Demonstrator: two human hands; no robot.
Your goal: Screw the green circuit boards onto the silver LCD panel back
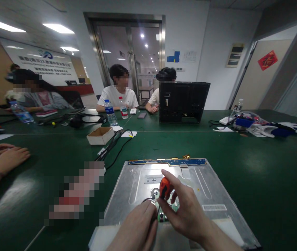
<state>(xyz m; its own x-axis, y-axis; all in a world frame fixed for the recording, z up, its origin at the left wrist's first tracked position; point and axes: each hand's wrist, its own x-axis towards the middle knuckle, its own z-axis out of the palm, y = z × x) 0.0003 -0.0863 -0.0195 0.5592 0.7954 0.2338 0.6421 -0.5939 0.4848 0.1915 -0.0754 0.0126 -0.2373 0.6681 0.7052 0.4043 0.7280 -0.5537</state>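
Note:
A flat metal display panel (127, 177) lies before me on the green table, with a thin blue circuit strip (161, 162) along its far edge. My right hand (183, 204) has thumb and fingers around the orange and black handle of a screwdriver (164, 187), which stands nearly upright with its shaft pointing down. Beneath it, a small green circuit board (161, 217) on the panel is partly covered by both hands. My left hand (138, 223) is closed beside the screwdriver's lower end, fingers pressed together; whatever they hold is hidden.
A small open cardboard box (100, 136) and black cables (114, 144) lie beyond the panel to the left. Another person's hands (7, 157) rest at far left. Bottles (110, 113), a black monitor housing (183, 103) and a bagged pile (263, 126) stand farther back, near seated people.

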